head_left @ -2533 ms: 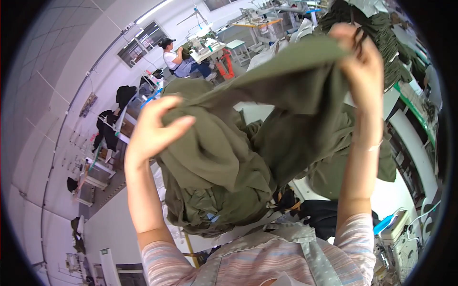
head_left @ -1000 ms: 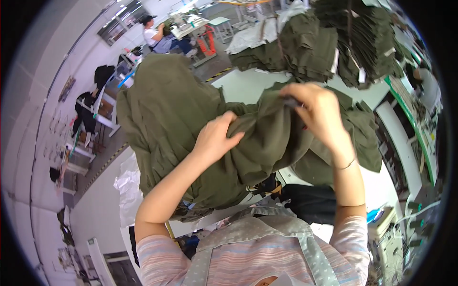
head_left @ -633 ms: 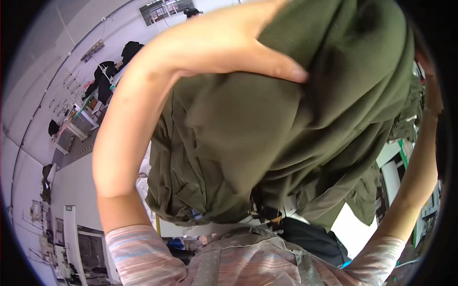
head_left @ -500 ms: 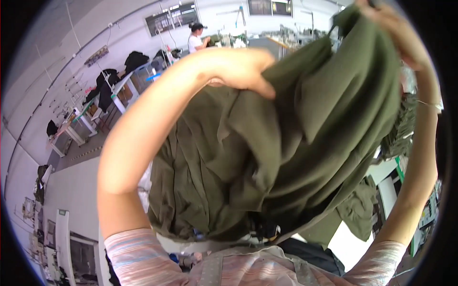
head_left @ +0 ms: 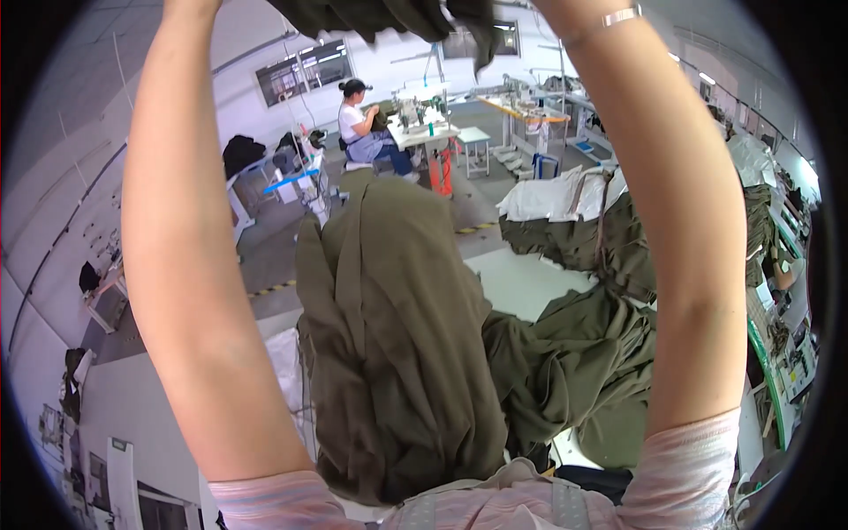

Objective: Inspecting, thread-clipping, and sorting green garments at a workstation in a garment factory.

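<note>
Both my arms reach up, and my hands are cut off by the upper edge, so their fingers do not show. Between my wrists, a piece of dark olive fabric (head_left: 380, 13) hangs into view with ragged-looking lower edges; how I hold it is hidden. Below my arms a tall heap of olive fabric (head_left: 406, 327) stands in front of my body, draped in long folds. To its right lies a crumpled pile of olive fabric (head_left: 574, 371) on a pale table (head_left: 517, 278).
A tied bundle of olive pieces (head_left: 574, 238) with white plastic sheeting (head_left: 565, 194) over it sits beyond the table. A co-worker (head_left: 358, 124) sits at a sewing machine (head_left: 420, 110) farther back. A blue-edged table (head_left: 291, 181) stands at the left.
My arms have risen, taking my hands beyond the upper edge. The olive fabric that filled the middle has gone up with them, uncovering the heap, the bundle and the room behind.
</note>
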Demonstrator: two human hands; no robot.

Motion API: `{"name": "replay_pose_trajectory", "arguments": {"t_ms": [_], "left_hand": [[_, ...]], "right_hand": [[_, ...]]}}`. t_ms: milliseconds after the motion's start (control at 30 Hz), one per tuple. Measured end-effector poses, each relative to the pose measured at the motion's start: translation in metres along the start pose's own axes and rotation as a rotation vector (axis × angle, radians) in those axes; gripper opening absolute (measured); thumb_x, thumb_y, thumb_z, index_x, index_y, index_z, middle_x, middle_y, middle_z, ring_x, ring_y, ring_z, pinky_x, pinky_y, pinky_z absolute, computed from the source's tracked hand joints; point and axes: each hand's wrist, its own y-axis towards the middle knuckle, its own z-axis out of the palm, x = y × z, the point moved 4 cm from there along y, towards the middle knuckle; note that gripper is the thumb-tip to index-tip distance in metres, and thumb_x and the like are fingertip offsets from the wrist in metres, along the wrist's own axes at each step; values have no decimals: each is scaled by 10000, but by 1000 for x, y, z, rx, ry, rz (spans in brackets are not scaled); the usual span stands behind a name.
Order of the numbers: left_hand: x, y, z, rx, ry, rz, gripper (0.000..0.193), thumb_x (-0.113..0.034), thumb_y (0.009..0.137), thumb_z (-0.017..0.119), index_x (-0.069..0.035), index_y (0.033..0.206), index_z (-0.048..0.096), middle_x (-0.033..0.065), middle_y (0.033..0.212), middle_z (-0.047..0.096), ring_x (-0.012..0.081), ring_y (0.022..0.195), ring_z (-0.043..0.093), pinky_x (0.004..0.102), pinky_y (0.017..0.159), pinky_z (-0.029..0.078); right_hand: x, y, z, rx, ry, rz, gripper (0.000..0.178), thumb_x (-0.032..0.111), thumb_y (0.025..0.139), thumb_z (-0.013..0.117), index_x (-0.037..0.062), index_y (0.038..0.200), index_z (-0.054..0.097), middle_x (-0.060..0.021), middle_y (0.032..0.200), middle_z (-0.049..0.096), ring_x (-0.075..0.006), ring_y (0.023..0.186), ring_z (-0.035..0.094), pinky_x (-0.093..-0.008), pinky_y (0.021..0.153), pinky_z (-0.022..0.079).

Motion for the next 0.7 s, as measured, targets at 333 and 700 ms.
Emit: {"name": "replay_pose_trajectory", "arguments": {"t_ms": [333, 700], "left_hand": [[-51, -271, -88, 1181, -617, -670, 200, -63, 850, 569, -48, 1030, 655, 58, 1173, 633, 178, 1134, 549, 330, 1007, 394], [-71, -443, -223, 1074, -957, -1234, 445, -58, 831, 579, -101, 1270, 516, 72, 1345, 486, 227, 1279, 418, 420, 1035, 355]], "right_hand": [[72, -302, -33, 791, -324, 272, 201, -11, 805, 545, 40, 971, 646, -108, 980, 643, -310, 876, 593, -393, 780, 473], [131, -466, -67, 806, -461, 642, 349, -101, 613, 561, 17, 935, 628, -110, 1005, 621, -314, 955, 542, -391, 847, 453]]}}
